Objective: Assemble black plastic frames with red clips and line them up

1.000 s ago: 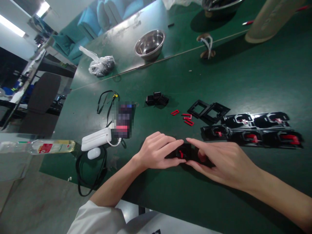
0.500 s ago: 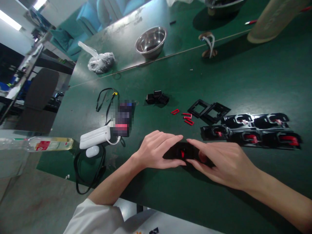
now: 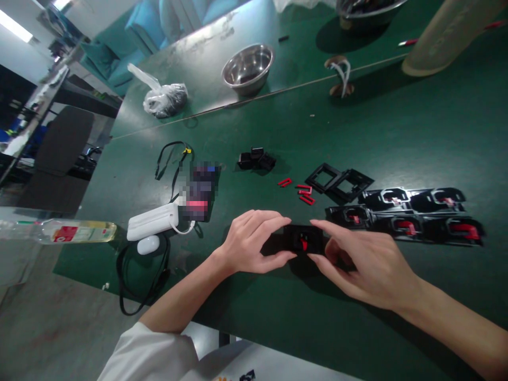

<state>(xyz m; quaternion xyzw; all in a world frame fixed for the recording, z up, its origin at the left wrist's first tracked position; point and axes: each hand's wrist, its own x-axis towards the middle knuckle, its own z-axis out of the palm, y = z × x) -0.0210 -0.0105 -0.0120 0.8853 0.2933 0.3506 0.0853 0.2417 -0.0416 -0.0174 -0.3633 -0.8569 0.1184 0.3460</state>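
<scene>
On the left, a white cable links the white power bank [image 3: 153,221] to the phone [image 3: 203,193], both on the green table [image 3: 273,312]. The left hand [image 3: 252,246] pinches the left end of the black housing [image 3: 293,238] between thumb and fingers. Dark parts [image 3: 257,160] lie beyond this hand. The housing, with a red insert [image 3: 304,244] visible, is located between the hands. Red clips [image 3: 305,192] lie behind it. The right hand [image 3: 363,264] pinches the housing's right end. Black assemblies [image 3: 420,201] stand in two rows behind the right hand.
</scene>
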